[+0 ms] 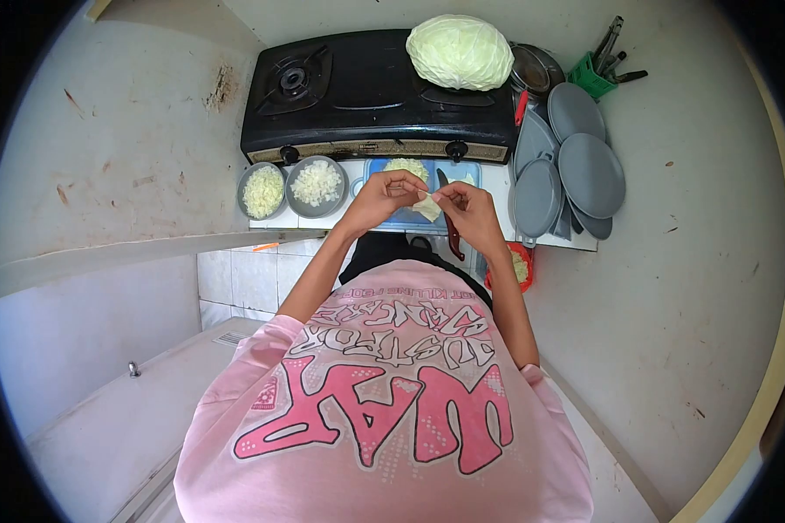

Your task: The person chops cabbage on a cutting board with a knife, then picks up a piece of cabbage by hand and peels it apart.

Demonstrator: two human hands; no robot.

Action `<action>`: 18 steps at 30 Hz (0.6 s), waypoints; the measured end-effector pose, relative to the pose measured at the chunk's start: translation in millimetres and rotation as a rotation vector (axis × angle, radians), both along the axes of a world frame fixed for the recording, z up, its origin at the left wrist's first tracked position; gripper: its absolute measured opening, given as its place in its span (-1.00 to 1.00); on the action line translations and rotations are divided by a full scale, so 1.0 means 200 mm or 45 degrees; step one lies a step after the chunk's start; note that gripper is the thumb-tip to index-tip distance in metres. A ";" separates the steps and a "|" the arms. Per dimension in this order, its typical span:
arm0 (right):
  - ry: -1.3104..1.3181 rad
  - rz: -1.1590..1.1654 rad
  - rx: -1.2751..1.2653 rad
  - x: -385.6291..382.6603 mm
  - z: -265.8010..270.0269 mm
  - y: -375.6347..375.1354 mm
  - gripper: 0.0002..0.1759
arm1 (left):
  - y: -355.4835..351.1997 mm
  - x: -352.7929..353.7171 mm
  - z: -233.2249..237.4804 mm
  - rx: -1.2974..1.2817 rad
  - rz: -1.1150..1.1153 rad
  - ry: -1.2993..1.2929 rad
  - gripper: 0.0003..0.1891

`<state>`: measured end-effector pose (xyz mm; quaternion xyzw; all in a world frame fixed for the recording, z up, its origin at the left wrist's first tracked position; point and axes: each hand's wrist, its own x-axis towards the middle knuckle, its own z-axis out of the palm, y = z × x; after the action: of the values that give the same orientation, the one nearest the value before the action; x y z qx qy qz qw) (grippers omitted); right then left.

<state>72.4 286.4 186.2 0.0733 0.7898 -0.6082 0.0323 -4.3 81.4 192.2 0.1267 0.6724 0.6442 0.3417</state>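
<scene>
Over a blue cutting board (394,214), my left hand (386,195) and my right hand (467,209) meet at the fingertips. Both pinch a pale green cabbage leaf piece (427,208) between them. A knife (453,228) with a dark blade and brown handle lies on the board beside my right hand, its handle reaching past the counter edge. Behind my fingers, chopped cabbage (407,167) is heaped on the board. Further left stand two grey bowls, one with chopped pale green cabbage (262,193), the other with chopped whitish pieces (316,182).
A black gas stove (358,96) backs the narrow counter, with a whole cabbage (460,52) on its right side. Grey plates (591,174) are stacked at right, near a green utensil holder (591,77). A red container (522,266) sits below the counter edge.
</scene>
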 end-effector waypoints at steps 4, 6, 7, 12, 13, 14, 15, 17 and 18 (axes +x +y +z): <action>-0.018 -0.001 -0.013 0.00 0.00 0.00 -0.75 | 0.00 -0.01 0.01 0.030 -0.008 -0.024 -0.82; -0.029 -0.010 -0.014 0.00 0.01 0.00 -0.76 | 0.00 -0.01 0.01 0.017 -0.013 -0.031 -0.82; -0.033 -0.007 -0.007 0.00 0.01 0.00 -0.76 | 0.00 -0.01 0.01 0.012 -0.016 -0.035 -0.82; -0.027 -0.005 0.042 0.00 0.01 0.00 -0.76 | 0.00 0.00 -0.02 0.069 0.031 -0.086 -0.83; -0.015 -0.011 0.038 0.00 0.01 0.00 -0.77 | 0.00 0.00 -0.03 0.072 0.033 -0.102 -0.83; -0.003 -0.016 0.033 0.00 0.02 0.00 -0.77 | 0.00 0.00 -0.03 0.080 0.044 -0.100 -0.83; 0.009 -0.021 0.028 0.00 0.02 0.00 -0.77 | 0.00 -0.01 -0.04 0.088 0.055 -0.098 -0.83; 0.012 -0.030 0.008 -0.01 0.00 -0.01 -0.77 | 0.00 0.00 -0.04 0.099 0.073 -0.094 -0.83; 0.014 -0.034 -0.002 -0.01 0.00 -0.01 -0.78 | 0.00 0.00 -0.05 0.102 0.079 -0.092 -0.83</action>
<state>70.7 284.9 185.4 0.0805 0.7885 -0.6094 0.0197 -4.9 81.8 182.8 0.0959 0.6369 0.6850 0.3404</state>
